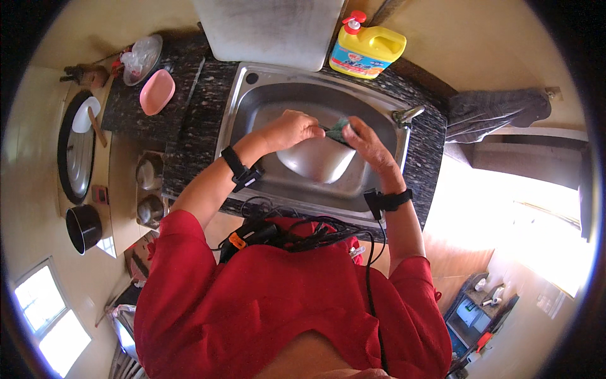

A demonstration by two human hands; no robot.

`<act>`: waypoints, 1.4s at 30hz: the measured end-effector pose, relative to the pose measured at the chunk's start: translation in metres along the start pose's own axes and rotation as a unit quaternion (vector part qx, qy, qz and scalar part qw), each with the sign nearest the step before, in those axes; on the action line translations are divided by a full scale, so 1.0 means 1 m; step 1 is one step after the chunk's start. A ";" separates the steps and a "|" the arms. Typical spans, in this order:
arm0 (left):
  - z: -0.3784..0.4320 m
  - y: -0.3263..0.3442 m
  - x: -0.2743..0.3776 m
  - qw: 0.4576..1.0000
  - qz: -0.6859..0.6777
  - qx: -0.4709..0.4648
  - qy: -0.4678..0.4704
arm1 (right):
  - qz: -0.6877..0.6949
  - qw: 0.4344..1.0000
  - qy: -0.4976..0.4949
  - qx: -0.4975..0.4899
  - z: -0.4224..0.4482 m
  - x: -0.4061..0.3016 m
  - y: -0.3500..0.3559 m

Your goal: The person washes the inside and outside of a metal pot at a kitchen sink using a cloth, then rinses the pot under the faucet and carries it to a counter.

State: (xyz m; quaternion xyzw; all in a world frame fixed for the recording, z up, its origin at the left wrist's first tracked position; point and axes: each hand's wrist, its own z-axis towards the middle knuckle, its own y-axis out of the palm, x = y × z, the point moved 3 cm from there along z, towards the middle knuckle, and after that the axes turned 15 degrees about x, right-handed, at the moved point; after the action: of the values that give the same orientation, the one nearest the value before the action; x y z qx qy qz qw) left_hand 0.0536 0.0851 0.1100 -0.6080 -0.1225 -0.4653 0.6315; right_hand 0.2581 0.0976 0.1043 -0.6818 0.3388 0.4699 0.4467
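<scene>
Above the stainless steel sink [378, 189] I hold a shiny metal bowl [316, 163], tilted so that its rounded outside faces me. My left hand [298, 127] grips the bowl's far rim, the thumb and fingertips pinched together there. In my right hand [363, 137] is a green scouring pad [338, 130], pressed against the rim at the right. The bowl's inside is turned away from me and hidden. Both wrists wear black straps with small devices. At the sink's right corner stands a metal faucet [408, 115].
Behind the sink are a yellow detergent jug [367, 49] with a red pump and a large pale board [272, 33]. On the dark speckled counter [189, 118] at left sits a pink plastic dish [157, 93]. A grey cloth [497, 111] hangs at right. Black cables [322, 232] loop before my waist.
</scene>
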 end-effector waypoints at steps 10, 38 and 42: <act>-0.025 0.026 -0.057 0.931 -0.164 0.030 -0.325 | -0.171 0.916 -0.308 0.192 -0.010 -0.049 0.030; -0.041 0.005 -0.022 0.405 -0.683 0.282 -0.539 | -0.052 0.957 0.061 0.277 -0.037 0.071 -0.001; -0.033 -0.003 -0.010 0.465 -0.643 0.311 -0.523 | -0.145 0.972 0.040 0.181 -0.047 0.061 0.019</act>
State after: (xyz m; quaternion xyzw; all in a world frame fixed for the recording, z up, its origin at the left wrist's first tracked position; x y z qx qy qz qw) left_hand 0.0322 0.0607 0.0966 -0.2505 -0.9230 -0.2665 0.1197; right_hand 0.2775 0.0445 0.0491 -0.6496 0.3329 0.3035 0.6124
